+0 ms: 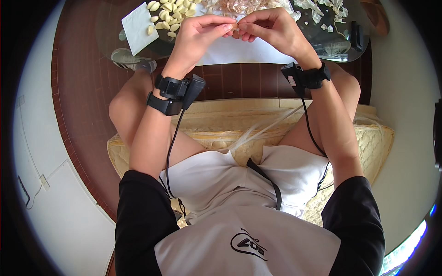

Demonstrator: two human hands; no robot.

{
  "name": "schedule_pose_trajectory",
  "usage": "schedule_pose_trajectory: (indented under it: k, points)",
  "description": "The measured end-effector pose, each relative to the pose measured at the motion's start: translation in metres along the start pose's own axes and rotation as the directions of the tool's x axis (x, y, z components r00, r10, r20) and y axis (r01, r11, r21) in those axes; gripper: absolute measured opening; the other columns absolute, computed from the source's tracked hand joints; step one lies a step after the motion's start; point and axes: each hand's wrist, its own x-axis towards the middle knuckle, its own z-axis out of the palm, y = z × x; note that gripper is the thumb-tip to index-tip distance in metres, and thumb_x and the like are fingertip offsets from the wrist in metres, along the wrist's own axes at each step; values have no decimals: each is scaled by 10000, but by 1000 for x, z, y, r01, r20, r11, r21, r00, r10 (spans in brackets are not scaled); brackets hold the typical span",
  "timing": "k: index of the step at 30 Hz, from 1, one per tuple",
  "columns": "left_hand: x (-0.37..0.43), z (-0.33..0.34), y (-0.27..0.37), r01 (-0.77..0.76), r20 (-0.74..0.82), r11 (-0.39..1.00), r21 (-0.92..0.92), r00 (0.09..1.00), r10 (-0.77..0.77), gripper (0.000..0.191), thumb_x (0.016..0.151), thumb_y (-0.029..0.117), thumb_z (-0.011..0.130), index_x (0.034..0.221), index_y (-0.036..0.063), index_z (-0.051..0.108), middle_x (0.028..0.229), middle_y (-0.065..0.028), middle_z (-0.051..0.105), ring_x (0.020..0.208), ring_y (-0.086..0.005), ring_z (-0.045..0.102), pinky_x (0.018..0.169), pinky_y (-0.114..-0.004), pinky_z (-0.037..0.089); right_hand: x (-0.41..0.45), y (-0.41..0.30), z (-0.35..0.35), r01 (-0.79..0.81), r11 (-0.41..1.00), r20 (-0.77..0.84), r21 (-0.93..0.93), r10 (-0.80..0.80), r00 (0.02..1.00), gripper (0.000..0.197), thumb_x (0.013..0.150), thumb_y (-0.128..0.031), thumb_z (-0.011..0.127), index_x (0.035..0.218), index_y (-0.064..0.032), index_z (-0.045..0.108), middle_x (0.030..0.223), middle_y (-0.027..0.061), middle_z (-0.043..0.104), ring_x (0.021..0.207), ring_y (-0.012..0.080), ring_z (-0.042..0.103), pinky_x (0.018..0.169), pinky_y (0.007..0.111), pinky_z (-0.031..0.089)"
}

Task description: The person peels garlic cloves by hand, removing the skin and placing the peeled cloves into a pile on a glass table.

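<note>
Between the fingertips of my left hand point(202, 38) and my right hand point(269, 29) is a small garlic clove in brownish skin point(235, 27), over the near part of a glass table. Both hands pinch it with thumb and fingers; the fingers partly hide it. Pale peeled garlic cloves point(167, 15) lie in a pile to the left of my left hand. Beyond my hands is a heap of pinkish unpeeled cloves and skins point(238, 7), partly hidden by the fingers. Loose papery white skins point(312, 8) lie at the right.
A white square sheet point(138, 29) lies on the glass table point(340, 55) at the left, with one clove on its edge. White paper point(228, 53) lies under my hands. A black object point(355, 36) stands near the right rim. Wrist devices with black cables hang at both forearms.
</note>
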Motion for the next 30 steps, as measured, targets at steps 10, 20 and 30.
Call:
schedule_pose_trajectory:
  k: [10, 20, 30]
  points:
    - [-1, 3, -1, 69, -29, 992, -110, 997, -72, 214, 869, 73, 641, 1057, -22, 677, 903, -86, 689, 843, -132, 630, 810, -256, 490, -3, 0, 4, 25, 999, -42, -30, -26, 999, 170, 900, -84, 623, 967, 67, 662, 817, 93, 684, 720, 109, 627, 695, 244, 528]
    - [-1, 5, -4, 118, -8, 980, -161, 993, -121, 225, 872, 55, 631, 1073, -39, 665, 941, -113, 683, 864, -154, 635, 831, -274, 491, -4, 1, 8, 41, 999, -92, -17, -42, 995, 138, 837, -64, 645, 881, 65, 664, 762, 80, 679, 687, 114, 633, 660, 245, 529]
    - [-2, 8, -1, 103, 17, 958, -267, 995, -102, 303, 887, 65, 620, 1159, -68, 605, 1013, -132, 661, 912, -186, 628, 868, -302, 482, -2, -1, 7, 0, 992, -114, 129, 15, 993, 137, 845, -62, 622, 899, 58, 660, 758, 88, 671, 693, 108, 622, 667, 239, 516]
